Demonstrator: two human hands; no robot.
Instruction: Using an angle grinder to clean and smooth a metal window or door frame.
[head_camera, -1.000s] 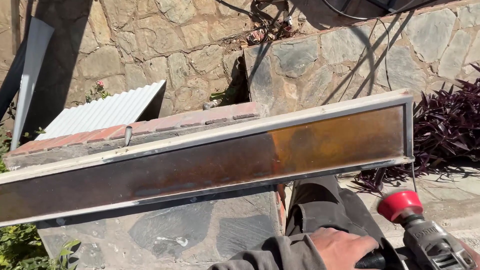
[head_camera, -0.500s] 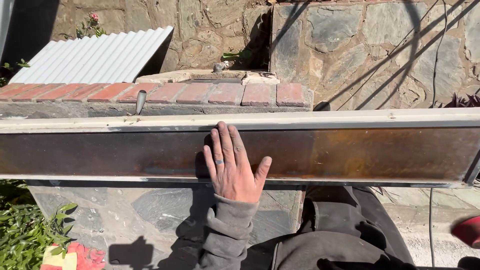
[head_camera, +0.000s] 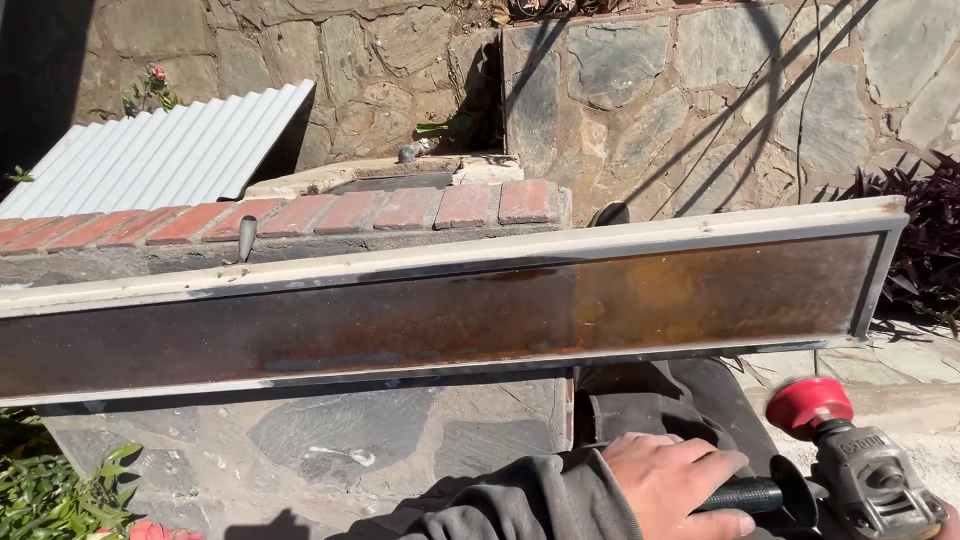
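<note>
A long rusty steel panel (head_camera: 450, 310) with a pale frame rests across a low stone wall in front of me, its right end slightly higher. My left hand (head_camera: 675, 480), in a grey sleeve, grips the black side handle of an angle grinder (head_camera: 865, 475) at the bottom right, below the panel. The grinder has a grey body and a round red head (head_camera: 808, 403) pointing up and left, apart from the panel. Only a sliver of my right hand (head_camera: 950, 515) shows at the frame's edge behind the grinder.
The wall is topped with red bricks (head_camera: 350, 212), and a small metal tool (head_camera: 246, 235) lies on them. A white corrugated sheet (head_camera: 160, 155) leans at the back left. A stone wall stands behind, a purple plant (head_camera: 930, 240) at right, green leaves (head_camera: 60, 490) at lower left.
My left hand has left the face of the panel and now grips the grinder's side handle. The view has swung right, bringing the grinder back into sight.
</note>
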